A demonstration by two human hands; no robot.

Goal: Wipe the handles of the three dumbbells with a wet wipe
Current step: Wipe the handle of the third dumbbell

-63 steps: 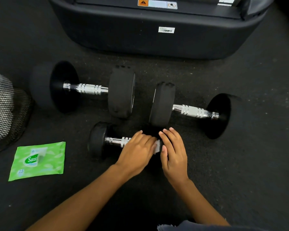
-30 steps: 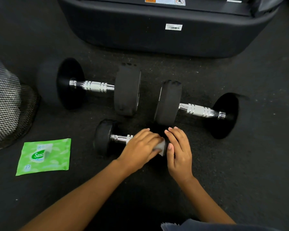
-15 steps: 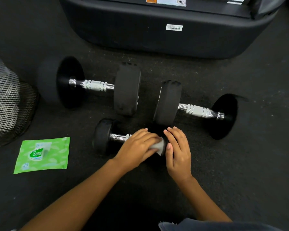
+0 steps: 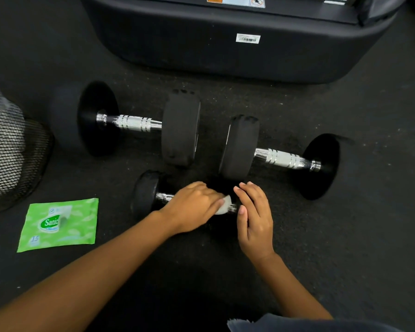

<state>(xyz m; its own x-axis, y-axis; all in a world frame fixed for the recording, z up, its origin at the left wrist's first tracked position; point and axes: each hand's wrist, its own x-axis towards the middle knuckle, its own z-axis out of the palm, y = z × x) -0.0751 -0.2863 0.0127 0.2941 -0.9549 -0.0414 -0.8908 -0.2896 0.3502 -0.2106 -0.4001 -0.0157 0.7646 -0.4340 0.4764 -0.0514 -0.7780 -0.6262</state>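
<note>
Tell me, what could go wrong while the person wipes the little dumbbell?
The small dumbbell is round, so it might roll while the left hand rubs the wet wipe along its handle; the right hand seems only to rest on its end. The big dumbbell on the right lies close behind both hands, so fingers could get pinched if either one rolls.

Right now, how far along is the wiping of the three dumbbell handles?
Done: nothing can be confirmed as finished. In hand: the left hand grips the wet wipe against the handle of the small dumbbell; the right hand rests on its right end. Left, as far as shown: the left big dumbbell and the right big dumbbell lie apart from both hands, handles bare.
</note>
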